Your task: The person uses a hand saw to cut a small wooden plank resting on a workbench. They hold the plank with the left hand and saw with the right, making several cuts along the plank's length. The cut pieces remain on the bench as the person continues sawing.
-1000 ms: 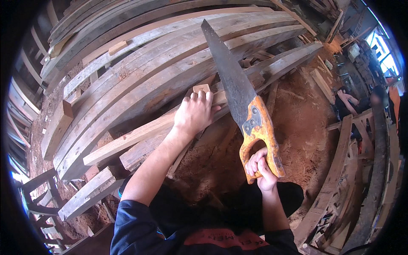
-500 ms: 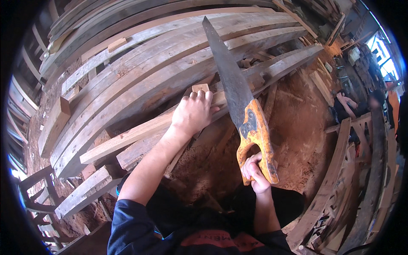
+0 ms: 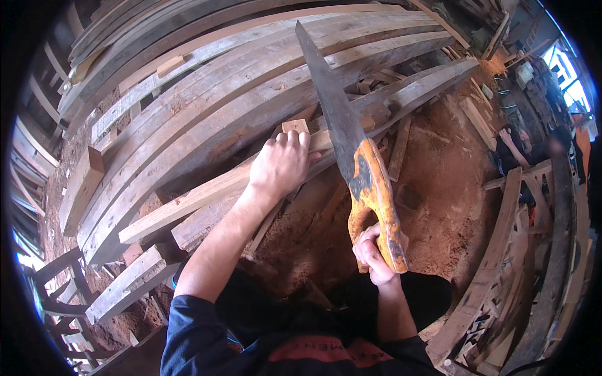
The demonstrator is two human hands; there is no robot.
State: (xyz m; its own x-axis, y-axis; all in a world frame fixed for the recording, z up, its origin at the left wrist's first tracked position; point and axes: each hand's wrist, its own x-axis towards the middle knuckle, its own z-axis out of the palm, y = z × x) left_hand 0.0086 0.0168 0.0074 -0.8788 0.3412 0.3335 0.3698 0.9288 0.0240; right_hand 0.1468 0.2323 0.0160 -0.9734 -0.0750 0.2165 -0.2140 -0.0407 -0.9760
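In my right hand (image 3: pixel 376 254) is a handsaw (image 3: pixel 329 94) with a worn yellow-orange handle. My fingers wrap the handle's lower grip. The dark, tapering blade points up and away, crossing over a long, light-coloured wooden strip (image 3: pixel 188 210); whether its teeth touch the wood I cannot tell. My left hand (image 3: pixel 279 164) is closed over that strip, just left of the blade, fingers curled over the far edge. A short wood block (image 3: pixel 295 126) sits against the knuckles. Under the strip lies another timber (image 3: pixel 200 227), partly hidden by my forearm.
Long, weathered beams (image 3: pixel 207 125) lie side by side beyond my hands. Reddish sawdust and dirt (image 3: pixel 433 207) cover the ground to the right. More planks (image 3: pixel 483 269) are piled at the right edge. A person (image 3: pixel 517 147) is near the far right, beside a wooden trestle (image 3: pixel 533 172).
The saw has turned slightly, its handle showing more edge-on, and its tip has shifted a little up and left. My left hand keeps its place on the strip. The other person's arm has moved.
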